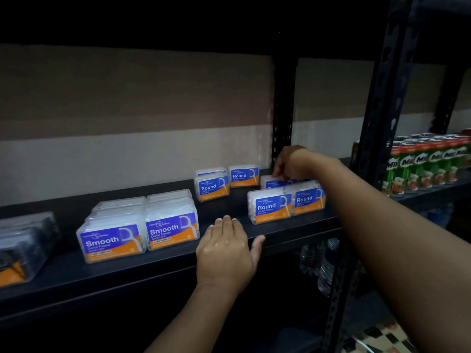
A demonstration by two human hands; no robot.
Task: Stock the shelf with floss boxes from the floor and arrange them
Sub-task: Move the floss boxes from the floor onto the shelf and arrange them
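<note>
On the black shelf (158, 266) stand clear floss boxes with blue and orange labels. Two rows of "Smooth" boxes (113, 239) sit at the left. "Round" boxes stand further right: two at the back (212, 188) and two near the front edge (270, 206). My right hand (286, 165) reaches to the back right and pinches the top of another "Round" box (270, 181) behind the front pair. My left hand (225, 247) rests flat on the shelf's front edge with straight fingers and holds nothing.
Dark floss boxes (20, 247) stand at the far left of the shelf. A black upright post (377, 110) separates the neighbouring shelf with green Milo cartons (428, 164). Water bottles (323, 263) stand on the level below. The wall lies behind the shelf.
</note>
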